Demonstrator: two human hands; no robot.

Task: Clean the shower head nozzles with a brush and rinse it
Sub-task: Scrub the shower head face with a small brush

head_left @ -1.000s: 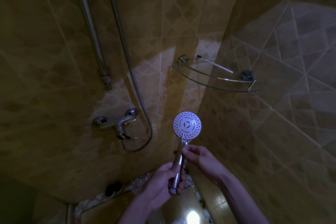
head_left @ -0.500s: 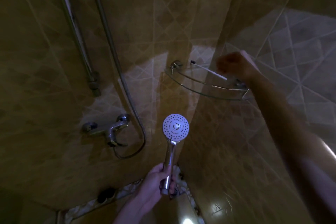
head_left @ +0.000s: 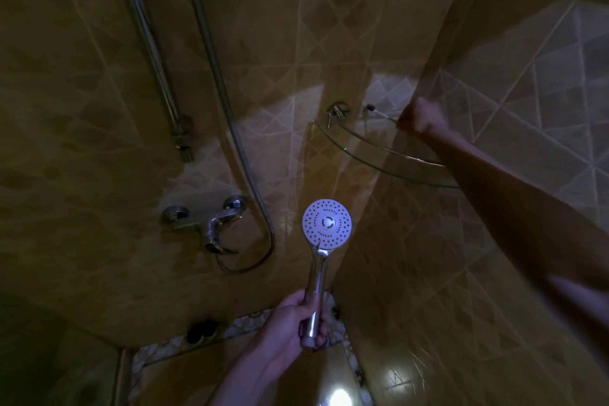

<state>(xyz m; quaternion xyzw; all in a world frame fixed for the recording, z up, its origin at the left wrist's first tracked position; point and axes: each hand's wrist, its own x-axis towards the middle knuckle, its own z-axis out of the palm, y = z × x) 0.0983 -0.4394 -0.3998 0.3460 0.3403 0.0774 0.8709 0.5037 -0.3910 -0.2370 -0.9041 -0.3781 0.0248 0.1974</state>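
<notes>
Round white shower head [head_left: 327, 225], dark-dotted nozzle face up, chrome handle in left hand [head_left: 290, 323]'s curled grip; right hand [head_left: 423, 119] fisted on brush [head_left: 384, 113].

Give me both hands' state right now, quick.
Left hand: closed around the shower head handle.
Right hand: at the glass corner shelf, fingers curled on the brush handle.

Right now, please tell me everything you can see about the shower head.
The shower head has a round white face dotted with small dark nozzles around a central hub, and a shiny chrome-looking handle. It is held upright, face toward the camera, in front of the tiled corner. Only the left hand touches it, fingers curled round the handle's lower end. No water is visibly coming out.
</notes>
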